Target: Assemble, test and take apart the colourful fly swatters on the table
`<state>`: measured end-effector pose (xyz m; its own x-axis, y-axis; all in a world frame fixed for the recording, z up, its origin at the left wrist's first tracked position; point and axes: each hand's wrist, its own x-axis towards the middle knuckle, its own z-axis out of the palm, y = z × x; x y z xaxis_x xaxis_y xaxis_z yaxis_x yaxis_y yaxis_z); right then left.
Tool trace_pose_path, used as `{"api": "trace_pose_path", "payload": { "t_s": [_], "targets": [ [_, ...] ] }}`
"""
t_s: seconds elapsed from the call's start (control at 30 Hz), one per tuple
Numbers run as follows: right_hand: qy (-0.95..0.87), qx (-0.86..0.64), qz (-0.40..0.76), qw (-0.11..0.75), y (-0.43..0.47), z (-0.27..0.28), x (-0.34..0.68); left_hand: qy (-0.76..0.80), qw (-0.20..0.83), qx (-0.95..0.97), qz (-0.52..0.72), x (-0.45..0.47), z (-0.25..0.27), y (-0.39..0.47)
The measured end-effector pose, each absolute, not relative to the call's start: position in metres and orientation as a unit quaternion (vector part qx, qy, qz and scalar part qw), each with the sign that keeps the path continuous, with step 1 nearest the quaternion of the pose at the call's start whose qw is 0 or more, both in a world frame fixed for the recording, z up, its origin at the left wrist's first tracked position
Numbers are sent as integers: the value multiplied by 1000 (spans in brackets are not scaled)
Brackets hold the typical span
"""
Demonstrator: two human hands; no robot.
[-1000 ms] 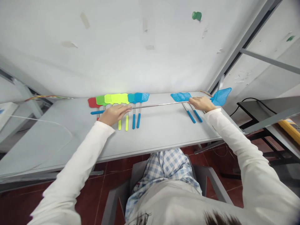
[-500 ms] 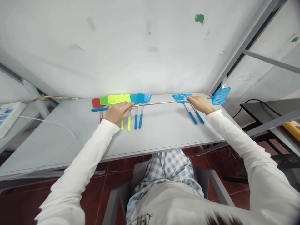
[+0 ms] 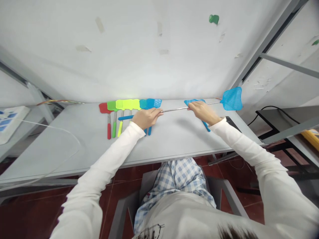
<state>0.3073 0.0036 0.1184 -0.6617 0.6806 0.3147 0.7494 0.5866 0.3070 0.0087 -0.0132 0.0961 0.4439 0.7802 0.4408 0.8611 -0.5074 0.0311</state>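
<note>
Above grey bench (image 3: 169,141) | blue mesh-headed metal-shafted swatter (image 3: 233,99) spans crosswise | fingers grip it: left hand (image 3: 147,118) nearer handle (image 3: 125,117), right hand (image 3: 203,112) nearer head (image 3: 232,99)

A white wall (image 3: 139,76) backs the grey worktop (image 3: 171,141); pale tape (image 3: 99,25) and a green scrap (image 3: 213,20) stick to it. Coloured wires (image 3: 58,101) lie along the worktop's back left edge, and a white cord (image 3: 63,130) curves across its left end. A dark flat thing (image 3: 232,122), partly hidden, lies at the right. Below, a grey chair (image 3: 229,196) stands on red tiles (image 3: 119,191).
</note>
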Motion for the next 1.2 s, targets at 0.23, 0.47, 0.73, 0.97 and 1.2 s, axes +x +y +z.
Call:
{"api": "trace_pose_path", "payload": {
  "t_s": [0.23, 0.47, 0.73, 0.97, 1.2],
  "targets": [
    [-892, -376, -237, 83, -13, 122, 254, -464, 69, -857, -215, 57, 104, -19],
    [-875, -389, -282, 60, -12, 129, 276, -466, 65, -859, -201, 43, 102, -19],
    [-892, -366, -262, -24, 16, 136, 343, -502, 126, -846, -124, -15, 104, -17],
    [-889, -395, -223, -61, 8, 127, 308, -483, 113, -863, -95, 6, 99, -16],
    [-902, -360, -226, -80, -1, 122, 246, -445, 113, -885, -77, 51, 88, -16]
  ]
}}
